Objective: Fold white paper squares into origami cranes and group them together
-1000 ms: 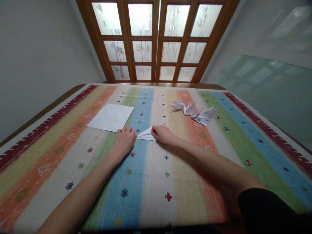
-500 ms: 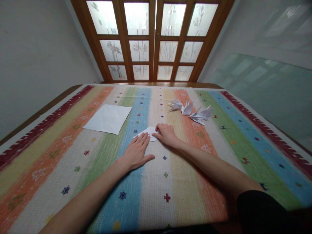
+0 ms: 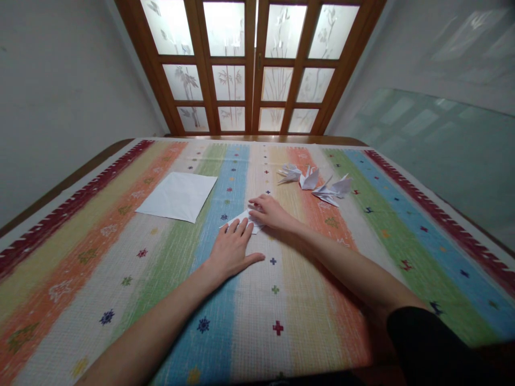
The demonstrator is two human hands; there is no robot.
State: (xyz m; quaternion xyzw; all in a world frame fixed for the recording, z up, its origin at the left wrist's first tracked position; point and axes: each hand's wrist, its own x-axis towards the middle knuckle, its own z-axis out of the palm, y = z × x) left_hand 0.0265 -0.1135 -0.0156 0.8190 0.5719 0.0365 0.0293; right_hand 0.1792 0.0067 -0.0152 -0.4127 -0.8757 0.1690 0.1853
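Note:
A small white folded piece of paper (image 3: 258, 227) lies on the striped tablecloth in front of me, partly hidden under both hands. My left hand (image 3: 233, 249) rests flat across its left and near part, fingers slightly spread and thumb stretched out to the right over the cloth. From the right, my right hand (image 3: 273, 213) reaches over the far side of the paper. Its fingers are bent, with a gap between them and the thumb. The thumb touches or hovers just over the paper; which one I cannot tell.
A white square sheet of paper (image 3: 179, 195) lies flat to the far left. Several folded white paper cranes (image 3: 309, 179) sit in a group at the far right. The patterned tablecloth (image 3: 161, 279) covers the table. Behind it stand wooden doors with frosted panes (image 3: 229, 83).
My right hand has shifted a little left and away from me across the paper, its fingers reaching out more. My left hand moved slightly right, still lying on the paper.

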